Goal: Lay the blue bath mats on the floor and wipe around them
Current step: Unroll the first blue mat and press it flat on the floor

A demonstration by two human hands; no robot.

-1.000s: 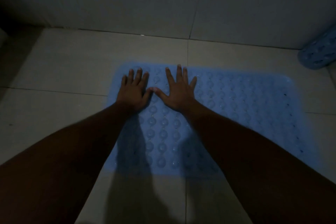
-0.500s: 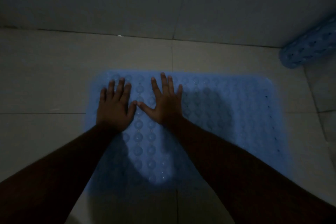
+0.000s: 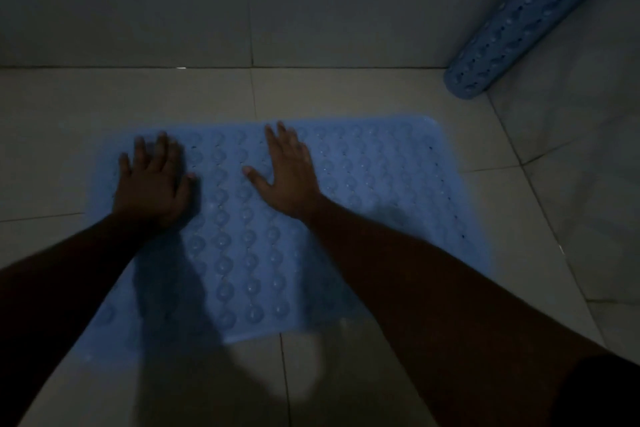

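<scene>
- Floor (image 3: 104, 97): pale square tiles with thin dark grout lines.
- Blue bath mat (image 3: 381, 177): spread flat across several tiles, bubble-textured.
- Rolled blue mat (image 3: 540, 10): lower end on the floor in the far right corner.

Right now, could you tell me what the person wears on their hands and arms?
Hardly anything: the left hand and right hand are ungloved, with no ring, watch or bracelet showing in the dim light. Both forearms are bare; a dark patch high on the right arm may be a sleeve edge.
</scene>
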